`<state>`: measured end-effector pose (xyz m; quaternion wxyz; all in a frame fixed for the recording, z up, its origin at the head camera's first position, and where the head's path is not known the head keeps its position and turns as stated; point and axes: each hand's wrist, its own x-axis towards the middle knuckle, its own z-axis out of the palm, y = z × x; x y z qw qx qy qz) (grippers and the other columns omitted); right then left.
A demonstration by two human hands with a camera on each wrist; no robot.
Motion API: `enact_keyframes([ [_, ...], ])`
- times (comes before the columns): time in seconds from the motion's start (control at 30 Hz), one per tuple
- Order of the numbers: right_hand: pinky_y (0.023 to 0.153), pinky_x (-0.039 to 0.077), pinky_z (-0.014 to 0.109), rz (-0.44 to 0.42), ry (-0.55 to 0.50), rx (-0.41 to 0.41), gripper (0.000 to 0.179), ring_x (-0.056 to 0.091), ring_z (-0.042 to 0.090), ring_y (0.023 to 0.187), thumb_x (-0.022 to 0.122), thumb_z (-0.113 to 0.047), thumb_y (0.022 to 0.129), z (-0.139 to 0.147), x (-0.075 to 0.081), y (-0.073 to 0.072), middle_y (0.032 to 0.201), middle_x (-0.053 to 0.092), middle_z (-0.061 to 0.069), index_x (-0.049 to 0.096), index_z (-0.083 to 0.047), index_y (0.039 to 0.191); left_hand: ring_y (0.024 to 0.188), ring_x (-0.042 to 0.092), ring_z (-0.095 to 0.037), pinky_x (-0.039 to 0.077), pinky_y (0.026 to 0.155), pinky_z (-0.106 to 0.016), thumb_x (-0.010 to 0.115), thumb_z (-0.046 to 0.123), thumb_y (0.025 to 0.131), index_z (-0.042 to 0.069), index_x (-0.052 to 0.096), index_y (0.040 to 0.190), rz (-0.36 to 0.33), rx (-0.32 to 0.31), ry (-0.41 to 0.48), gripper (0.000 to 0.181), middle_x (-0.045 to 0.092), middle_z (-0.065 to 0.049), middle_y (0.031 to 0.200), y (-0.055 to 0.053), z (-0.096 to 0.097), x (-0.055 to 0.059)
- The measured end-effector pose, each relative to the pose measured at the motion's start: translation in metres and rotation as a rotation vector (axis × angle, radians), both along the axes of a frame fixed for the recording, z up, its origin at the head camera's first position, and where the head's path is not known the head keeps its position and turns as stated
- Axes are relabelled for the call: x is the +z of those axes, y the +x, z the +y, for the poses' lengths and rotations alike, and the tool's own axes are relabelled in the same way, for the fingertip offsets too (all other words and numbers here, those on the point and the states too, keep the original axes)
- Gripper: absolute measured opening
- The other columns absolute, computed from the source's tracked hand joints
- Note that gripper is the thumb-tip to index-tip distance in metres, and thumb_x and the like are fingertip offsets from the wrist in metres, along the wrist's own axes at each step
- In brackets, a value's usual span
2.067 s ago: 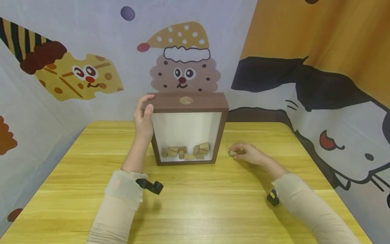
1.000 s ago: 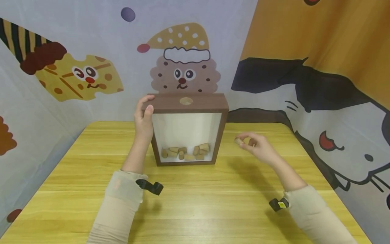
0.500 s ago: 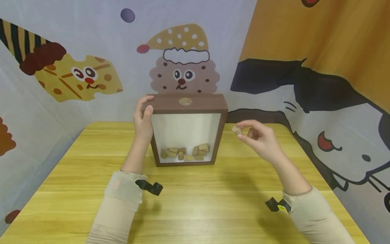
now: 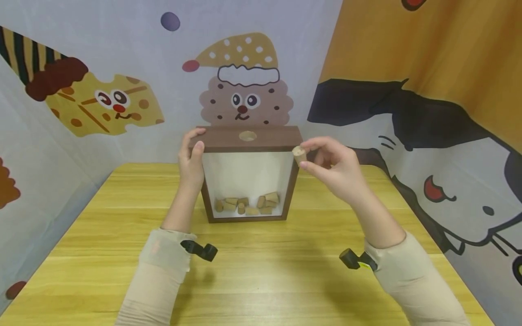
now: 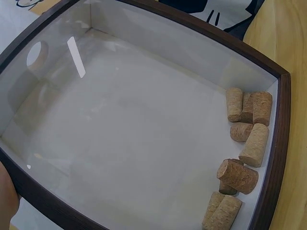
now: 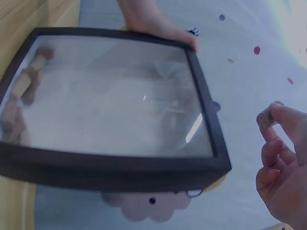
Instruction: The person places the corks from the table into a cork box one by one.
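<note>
A dark brown wooden box frame (image 4: 287, 199) with a clear front stands upright on the table. Its top has a round hole (image 4: 248, 136), and several wine corks (image 5: 254, 143) lie along its bottom inside. My left hand (image 4: 190, 160) grips the box's upper left corner, thumb on the front edge and fingers over the top. Between thumb and fingertips, my right hand (image 4: 336, 167) pinches a single cork (image 4: 299, 154) by the box's upper right corner. In the right wrist view that cork (image 6: 266, 118) is seen apart from the box.
The yellow wood-grain table (image 4: 253, 271) extends around the box. Behind it hangs a cloth backdrop (image 4: 134, 59) printed with cartoon figures. A small black camera (image 4: 200, 250) is strapped at the left wrist, and another black camera (image 4: 356, 259) at the right.
My right hand has picked the cork up off the table and carried it up and leftward to the box's upper right corner. The left hand and the box stay in place.
</note>
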<state>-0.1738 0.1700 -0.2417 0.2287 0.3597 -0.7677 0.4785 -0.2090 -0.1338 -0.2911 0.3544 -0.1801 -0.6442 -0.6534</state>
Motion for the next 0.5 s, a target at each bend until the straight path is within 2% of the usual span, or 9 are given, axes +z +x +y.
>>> enact_keyframes([
  [0.17,0.045,0.035,0.026,-0.041,-0.027,0.029,0.034,0.045,0.017,0.055,0.072,0.004,0.080,-0.019,0.013,-0.005,0.101,0.063,0.002,0.064,-0.005,0.112,0.132,0.035,-0.025,0.019,0.108,-0.044,0.053,0.048,0.088,-0.011,0.048,0.120,-0.006,0.002,0.002,0.067,0.050,-0.022,0.129,0.001,0.001,0.002],
  [0.33,0.045,0.035,0.027,-0.043,-0.050,0.057,0.033,0.042,0.018,0.052,0.072,0.002,0.081,-0.034,0.022,-0.014,0.102,0.064,0.001,0.063,-0.005,0.112,0.133,0.033,-0.027,0.018,0.108,-0.045,0.053,0.053,0.087,-0.011,0.048,0.121,-0.012,-0.001,-0.006,0.073,0.048,-0.026,0.130,0.003,0.001,0.003],
  [0.5,0.046,0.034,0.027,-0.047,-0.066,0.072,0.032,0.040,0.019,0.052,0.073,0.000,0.081,-0.048,0.028,-0.024,0.100,0.065,0.000,0.063,-0.005,0.111,0.132,0.034,-0.026,0.018,0.108,-0.045,0.051,0.042,0.089,-0.010,0.048,0.121,-0.026,0.003,-0.007,0.061,0.049,-0.024,0.131,0.003,0.001,0.004],
])
